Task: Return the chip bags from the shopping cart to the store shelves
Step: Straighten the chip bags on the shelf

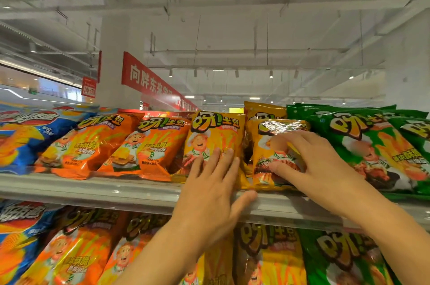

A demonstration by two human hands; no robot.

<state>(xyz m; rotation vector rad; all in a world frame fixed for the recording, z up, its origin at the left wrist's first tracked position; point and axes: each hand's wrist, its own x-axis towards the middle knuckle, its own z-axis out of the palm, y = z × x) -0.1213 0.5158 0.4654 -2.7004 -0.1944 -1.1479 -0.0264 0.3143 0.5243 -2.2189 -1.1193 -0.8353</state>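
Observation:
Two yellow chip bags lean on the top shelf [93, 188]. My left hand [209, 191] lies flat with straight fingers against the lower part of the left yellow bag [215, 135]. My right hand [309, 166] rests on the front of the right yellow bag [277, 135], fingers bent over its lower middle. Another yellow bag [263, 110] stands behind it. The shopping cart is out of view.
Orange bags [93, 145] and blue bags [21, 135] fill the shelf to the left, green bags [372, 145] to the right. A lower shelf row [81, 249] holds the same kinds of bags. A red banner [149, 79] hangs behind.

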